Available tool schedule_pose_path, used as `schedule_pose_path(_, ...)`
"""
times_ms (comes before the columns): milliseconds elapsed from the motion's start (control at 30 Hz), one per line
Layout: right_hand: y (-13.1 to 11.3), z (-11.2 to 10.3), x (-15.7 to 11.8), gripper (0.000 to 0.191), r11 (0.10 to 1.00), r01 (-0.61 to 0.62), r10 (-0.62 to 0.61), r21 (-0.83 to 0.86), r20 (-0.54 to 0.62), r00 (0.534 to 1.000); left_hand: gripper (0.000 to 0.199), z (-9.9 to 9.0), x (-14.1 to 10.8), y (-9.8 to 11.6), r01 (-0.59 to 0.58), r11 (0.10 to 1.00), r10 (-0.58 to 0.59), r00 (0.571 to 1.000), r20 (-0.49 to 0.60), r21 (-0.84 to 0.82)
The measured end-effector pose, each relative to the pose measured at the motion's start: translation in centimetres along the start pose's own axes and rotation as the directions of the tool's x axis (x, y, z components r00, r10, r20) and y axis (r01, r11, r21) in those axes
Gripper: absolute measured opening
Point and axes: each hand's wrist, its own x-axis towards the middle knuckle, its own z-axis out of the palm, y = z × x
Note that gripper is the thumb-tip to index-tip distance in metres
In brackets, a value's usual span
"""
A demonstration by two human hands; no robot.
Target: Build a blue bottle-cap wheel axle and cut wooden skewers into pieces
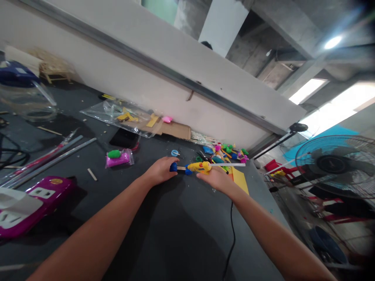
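Note:
My left hand (163, 170) pinches a blue piece (173, 167) at the left end of a short wooden stick (181, 168). Another blue piece (188, 170) is at the stick's right end. My right hand (215, 178) is wrapped round a yellow glue gun (199, 167), its nozzle pointing left at the right blue piece. Whether nozzle and piece touch is too small to tell. A clear glue stick (228, 165) sticks out of the gun's back to the right. Just above my left hand lies a small light-blue ring (175, 153).
A black cord (233, 230) runs down the dark table (164, 242). Colourful clay pieces (227, 149) and yellow paper (240, 180) lie at the right. Leftward are a purple clay packet (118, 158), a black phone (123, 139) and a magenta case (43, 203). A fan (331, 164) stands beyond the table.

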Motion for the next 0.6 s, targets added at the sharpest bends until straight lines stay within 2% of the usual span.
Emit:
schedule_pose_path(233, 0.43, 0.32, -0.05, 0.031, 0.999, 0.052, -0.052, -0.014, -0.015, 0.999, 0.046, 0.22, 0.11, -0.33, -0.013, 1.0, 0.013, 1.0, -0.007, 0.005)
schedule_pose_path(400, -0.02, -0.09, -0.39, 0.029, 0.999, -0.017, 0.018, 0.031, -0.012, 1.0, 0.046, 0.06, 0.12, -0.16, -0.003, 1.0, 0.003, 1.0, -0.002, 0.002)
schedule_pose_path(600, -0.03, 0.03, -0.83, 0.024, 0.995, -0.017, 0.018, 0.098, -0.014, 1.0, 0.047, 0.08, 0.03, -0.22, 0.015, 1.0, -0.015, 1.0, 0.0, 0.001)
